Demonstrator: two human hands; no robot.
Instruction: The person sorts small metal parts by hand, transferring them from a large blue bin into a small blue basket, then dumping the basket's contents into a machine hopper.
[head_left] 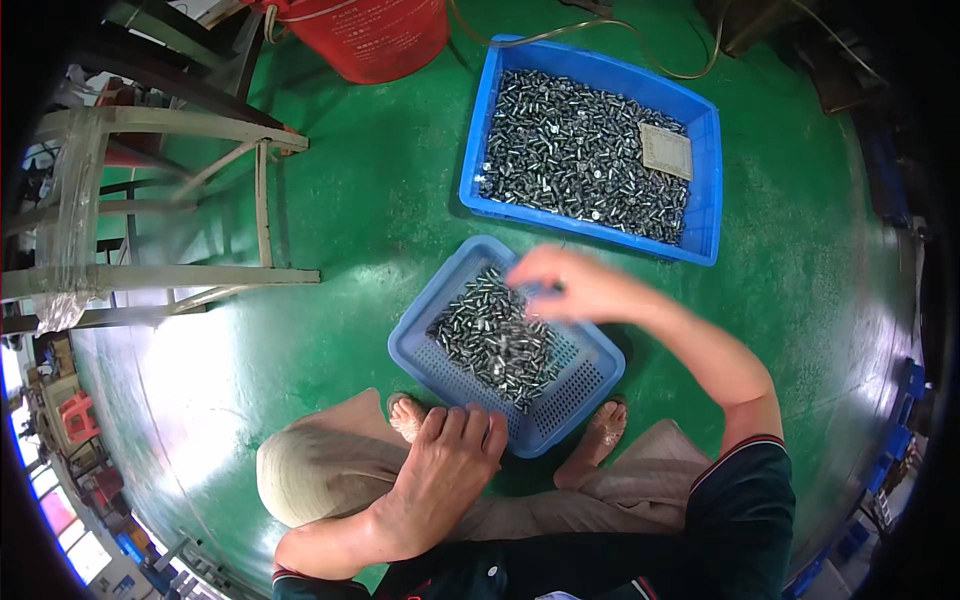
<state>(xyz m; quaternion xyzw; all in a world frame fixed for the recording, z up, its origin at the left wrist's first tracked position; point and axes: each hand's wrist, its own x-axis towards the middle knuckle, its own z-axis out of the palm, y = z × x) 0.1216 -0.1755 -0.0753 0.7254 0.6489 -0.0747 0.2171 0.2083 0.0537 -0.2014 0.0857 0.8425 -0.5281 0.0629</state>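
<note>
A light blue perforated plastic basket (585, 395) stands on the floor between my feet, with a heap of small shiny metal pins (480, 330) in it. At its near left rim, my left hand (445, 475) is closed with bent fingers over the edge; the fingertips are partly hidden. My right hand (570, 285) hovers over the basket's far right side, smeared by motion. A bluish patch shows between its thumb and fingers, but whether that is a held thing or the rim behind cannot be made out. Blurred pins lie below this hand.
Beyond the basket sits a larger blue bin (708, 170) full of similar metal pins (570, 150), with a pale card (665, 151) on them. A red bucket (375, 35) stands at the far left. Metal frame legs (262, 205) rise at left; a thin hose (640, 55) crosses the green floor.
</note>
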